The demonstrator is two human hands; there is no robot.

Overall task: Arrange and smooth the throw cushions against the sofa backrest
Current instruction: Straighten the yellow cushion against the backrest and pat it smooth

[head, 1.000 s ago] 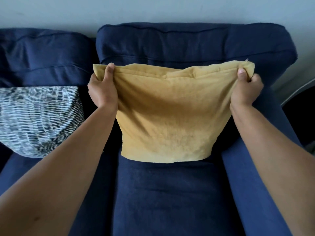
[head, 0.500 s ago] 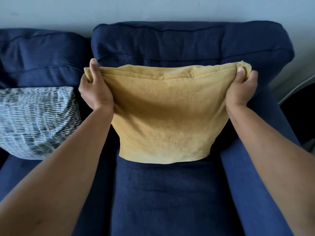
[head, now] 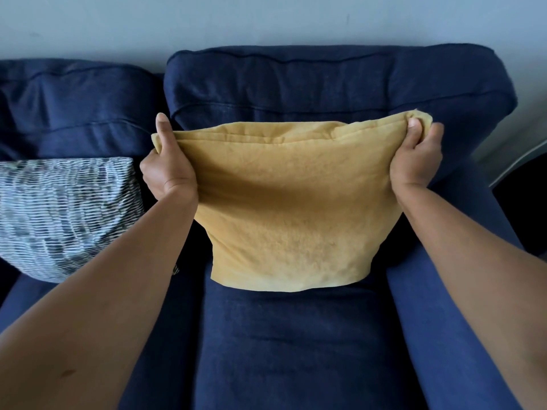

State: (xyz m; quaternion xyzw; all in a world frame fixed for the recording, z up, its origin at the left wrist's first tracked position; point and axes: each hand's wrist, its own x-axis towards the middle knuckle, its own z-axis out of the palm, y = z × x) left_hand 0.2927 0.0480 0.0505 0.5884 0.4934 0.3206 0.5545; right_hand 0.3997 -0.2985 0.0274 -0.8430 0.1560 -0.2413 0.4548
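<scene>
Both your hands clamp the mustard cushion (head: 291, 208): left hand (head: 168, 173) and right hand (head: 416, 161) pinch its top corners. Its bottom edge rests on the seat cushion (head: 290, 344), before the sofa backrest (head: 325, 87); a striped cushion (head: 65, 214) lies left.

No text, label, brand, number or sign could be read anywhere in the view. The surfaces that showed carried only plain fabric or a woven pattern, with no lettering on them.
</scene>
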